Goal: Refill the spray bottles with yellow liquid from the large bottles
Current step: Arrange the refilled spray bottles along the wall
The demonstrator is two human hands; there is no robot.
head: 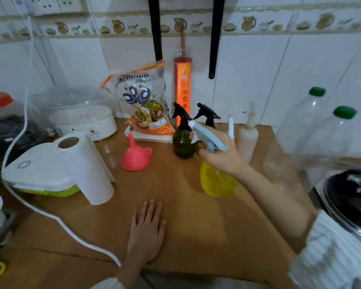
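My right hand [219,157] gripped the grey-blue trigger head [209,138] of the yellow spray bottle [216,181], fingers curled round its neck, the nozzle pointing left. The bottle stood on the brown worktop [186,222]; its translucent yellow body showed below my wrist, but I could not tell how full it was. My left hand [147,232] lay flat on the worktop in front of the yellow bottle, fingers straight and slightly spread, holding nothing.

Just behind the yellow bottle stood a dark green spray bottle [182,140] with a black trigger, and a second black trigger head [208,114] rose behind my fingers. Left of the yellow bottle a pink funnel [136,156] sat mouth down. Right of it, near the tiled wall, stood two large clear bottles with green caps [317,91], which looked almost empty.
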